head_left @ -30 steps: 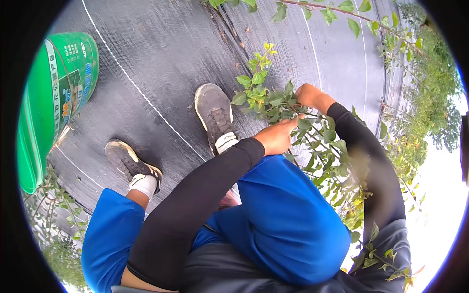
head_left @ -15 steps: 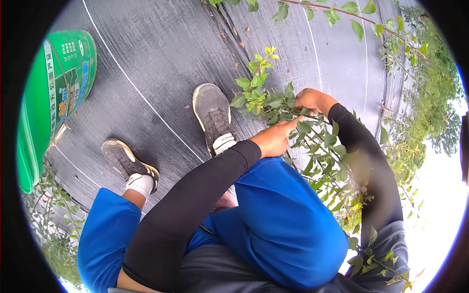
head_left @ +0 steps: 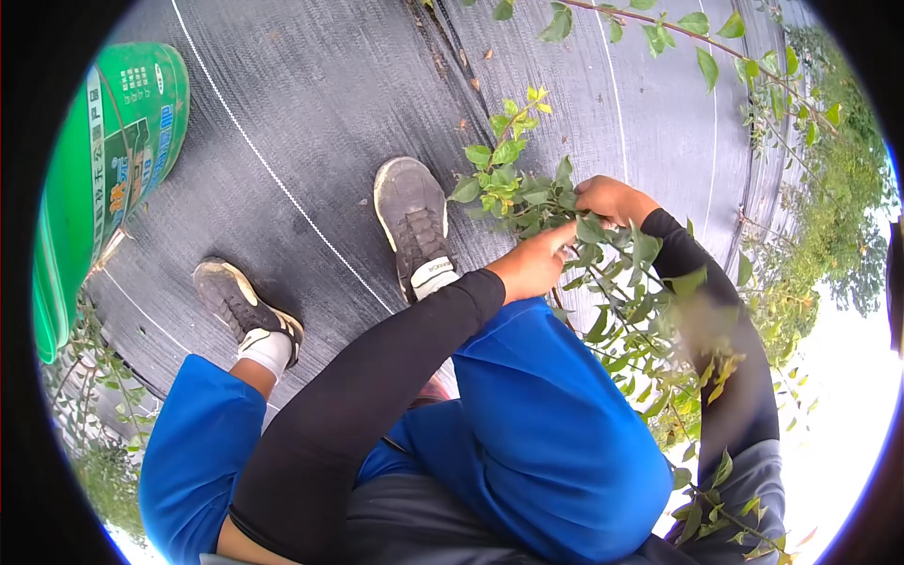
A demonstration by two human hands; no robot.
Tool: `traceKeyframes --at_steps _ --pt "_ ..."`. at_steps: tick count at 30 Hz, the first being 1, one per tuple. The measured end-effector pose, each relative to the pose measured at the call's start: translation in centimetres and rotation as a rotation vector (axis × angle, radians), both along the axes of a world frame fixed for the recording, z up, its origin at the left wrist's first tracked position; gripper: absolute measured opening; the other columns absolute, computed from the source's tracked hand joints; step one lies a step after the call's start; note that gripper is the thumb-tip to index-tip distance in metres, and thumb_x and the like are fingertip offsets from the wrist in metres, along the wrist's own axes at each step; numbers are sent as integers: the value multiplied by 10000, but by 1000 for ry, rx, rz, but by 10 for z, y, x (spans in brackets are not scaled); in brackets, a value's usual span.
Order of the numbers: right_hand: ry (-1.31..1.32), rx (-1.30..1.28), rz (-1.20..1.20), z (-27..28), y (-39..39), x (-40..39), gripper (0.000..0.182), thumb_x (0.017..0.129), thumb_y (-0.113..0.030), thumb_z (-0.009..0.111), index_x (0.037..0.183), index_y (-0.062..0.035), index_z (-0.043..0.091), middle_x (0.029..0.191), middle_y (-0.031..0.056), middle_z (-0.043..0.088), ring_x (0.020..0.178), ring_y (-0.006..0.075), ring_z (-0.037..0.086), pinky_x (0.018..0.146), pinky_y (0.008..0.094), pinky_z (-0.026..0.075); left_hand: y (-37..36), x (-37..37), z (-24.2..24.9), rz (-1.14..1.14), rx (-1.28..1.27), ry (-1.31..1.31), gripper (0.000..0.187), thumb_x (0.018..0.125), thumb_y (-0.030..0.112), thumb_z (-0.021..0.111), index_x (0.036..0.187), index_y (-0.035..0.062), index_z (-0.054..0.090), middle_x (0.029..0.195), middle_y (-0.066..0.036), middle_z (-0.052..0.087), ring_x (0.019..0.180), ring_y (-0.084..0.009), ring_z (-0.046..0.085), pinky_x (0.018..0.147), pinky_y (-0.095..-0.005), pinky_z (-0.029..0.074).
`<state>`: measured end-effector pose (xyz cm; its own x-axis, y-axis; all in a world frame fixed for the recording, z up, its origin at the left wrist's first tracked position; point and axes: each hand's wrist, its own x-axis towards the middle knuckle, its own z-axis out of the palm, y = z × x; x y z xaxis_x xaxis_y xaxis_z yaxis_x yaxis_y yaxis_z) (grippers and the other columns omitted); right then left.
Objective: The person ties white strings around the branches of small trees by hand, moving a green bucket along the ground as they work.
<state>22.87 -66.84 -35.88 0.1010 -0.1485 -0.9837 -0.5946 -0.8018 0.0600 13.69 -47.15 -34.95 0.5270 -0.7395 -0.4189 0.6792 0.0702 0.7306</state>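
Observation:
A leafy green branch (head_left: 537,200) with pale yellow-green leaves at its tip crosses in front of me, over the dark ground sheet. My left hand (head_left: 533,265), in a black sleeve, reaches from the lower left. Its fingers are closed at the branch stem, with the fingertips partly covered by leaves. My right hand (head_left: 614,200) comes round from the far side, fingers bent down and closed on the same branch just above my left hand. Leaves hide the exact spot where both sets of fingertips meet the stem.
A green bucket (head_left: 113,160) with printed lettering stands at the left. Black ground sheet (head_left: 311,104) with white lines lies below my shoes (head_left: 411,212). Another thin branch (head_left: 659,24) arches across the upper right. Bushes (head_left: 829,198) line the right side.
My left index finger, stretched along the branch before, is now drawn in closer among the leaves. My right hand stays at nearly the same place. The view has shifted slightly.

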Motion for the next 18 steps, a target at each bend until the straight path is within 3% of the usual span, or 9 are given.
traceKeyframes --at_steps 1,2,4,5,7,9,10,14,18 --pt "-1 -1 0 1 3 -1 124 689 -116 599 744 -10 632 602 97 570 460 182 495 434 335 385 -5 -3 -7 161 -78 116 383 878 37 400 1253 85 463 1156 -76 531 992 -159 530 802 -271 446" --pt "-39 -3 119 1 6 -2 162 689 -132 584 773 -5 638 620 109 582 492 188 522 460 334 405 -7 -3 -13 162 -78 114 383 878 37 400 1253 85 463 1156 -76 531 992 -159 530 802 -271 446" --pt "-76 -2 248 2 13 1 201 690 -148 570 803 1 645 638 121 594 525 194 549 486 334 426 -11 -3 -25 42 72 408 326 874 36 402 1183 50 506 1130 -94 529 944 -155 529 761 -292 453" --pt "-61 19 294 5 19 6 231 691 -165 567 835 -6 651 667 126 609 575 202 569 528 335 442 -13 -7 -31 -44 63 382 229 878 74 440 1074 44 555 1047 -75 547 906 -142 530 740 -297 446" --pt "-33 27 388 3 24 12 271 684 -180 565 885 -27 663 739 131 637 687 221 599 632 338 464 -24 -11 -45 -110 133 383 205 879 95 456 1048 48 562 1010 -61 550 897 -144 535 742 -300 443" --pt "-11 20 404 -4 20 11 268 683 -179 565 883 -31 665 742 129 639 686 221 599 631 338 464 -27 -10 -49 -136 165 436 168 884 158 498 992 48 566 894 -23 563 826 -144 554 670 -306 445" --pt "2 3 422 -6 16 10 265 682 -178 564 881 -36 666 744 126 640 685 220 600 630 337 464 -29 -12 -50 -76 165 636 201 876 169 512 1024 44 566 866 -22 572 799 -136 556 632 -320 438" --pt "26 11 284 -26 -3 5 221 659 -167 584 818 -29 652 662 112 591 545 195 534 508 339 425 -27 -20 -51 19 178 599 259 867 188 520 1092 67 562 925 -15 581 828 -125 549 680 -335 434" --pt "95 79 431 -33 -8 11 228 654 -171 603 782 16 628 613 92 545 494 187 476 470 338 400 -17 -11 -43 6 156 632 283 873 218 519 1101 54 557 956 -28 584 820 -127 551 707 -329 433"
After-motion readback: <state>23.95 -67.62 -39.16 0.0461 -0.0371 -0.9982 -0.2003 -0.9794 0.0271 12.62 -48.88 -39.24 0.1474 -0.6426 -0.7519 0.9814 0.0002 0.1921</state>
